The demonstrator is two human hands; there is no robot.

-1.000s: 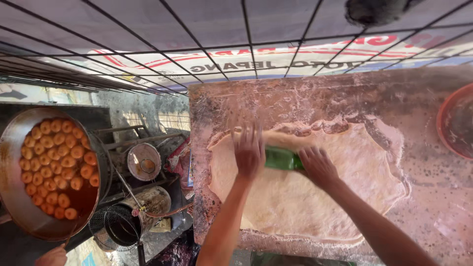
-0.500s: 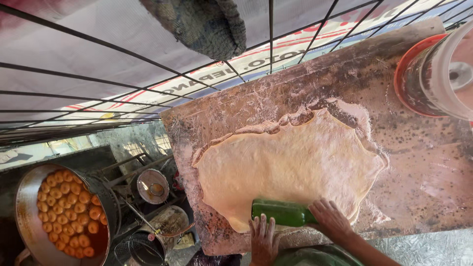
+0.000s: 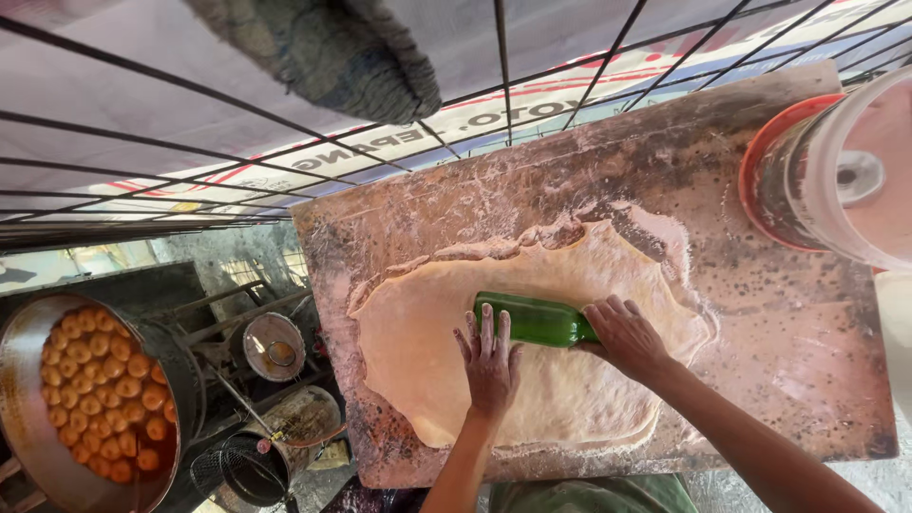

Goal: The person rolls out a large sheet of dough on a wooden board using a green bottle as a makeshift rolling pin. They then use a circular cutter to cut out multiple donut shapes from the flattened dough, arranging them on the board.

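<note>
A wide, thin sheet of pale dough (image 3: 427,332) lies spread on a floured wooden board (image 3: 779,323). Across its middle lies a green glass bottle (image 3: 534,319) on its side. My left hand (image 3: 489,361) rests flat with spread fingers on the bottle's near left end and the dough. My right hand (image 3: 625,334) presses down on the bottle's right end, palm over it. Both forearms reach in from the bottom edge.
A large pan (image 3: 19,380) of round orange fried pieces sits at lower left, beside small pots (image 3: 273,346) and a wire basket (image 3: 242,467). A red-rimmed bowl (image 3: 760,171) and a white bucket (image 3: 855,171) stand at the board's right. Black metal bars (image 3: 503,66) and a cloth bundle (image 3: 332,47) hang overhead.
Both hands have rolled the green bottle from the near edge of the dough back toward its middle. The camera view has shifted, showing the board more centred.
</note>
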